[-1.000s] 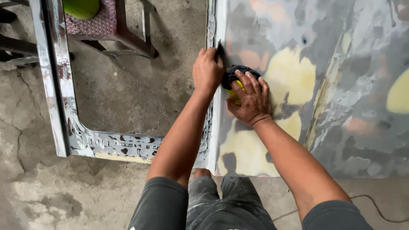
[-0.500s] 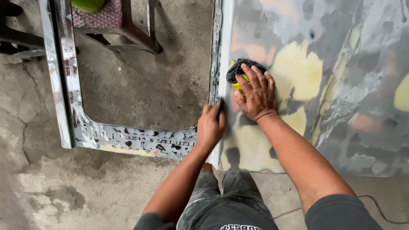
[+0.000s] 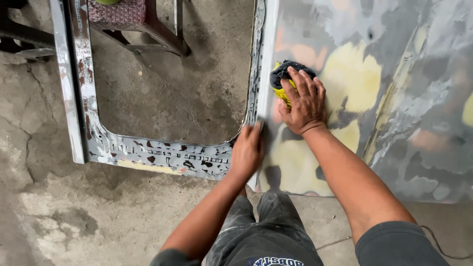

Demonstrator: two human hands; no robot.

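Head view: sanding step in hand, as I judge it; right hand [image 3: 304,104] presses flat, grip clenched over a dark pad on a yellow block [image 3: 285,79] against the patchy grey-and-yellow door panel [image 3: 394,98], at 1 o'clock from the left hand [image 3: 248,150]. Left grip rests loosely on the window frame edge [image 3: 256,74], grasping nothing; next stroke likely calls for even pressure across the filler patch; no packages or signs seen

Metal door panel [image 3: 394,98] showing a matt, sanded skin, patched in grey, yellow and pinkish filler. Window frame [image 3: 148,150] looking like bare metal, shiny in places, flecked with dark paint remnants. Pad [image 3: 286,79] appearing soft, dark cloth over yellow sponge. Concrete floor [image 3: 74,212] lying rough, cracked, dusty. Stool seat [image 3: 118,12] showing woven texture.
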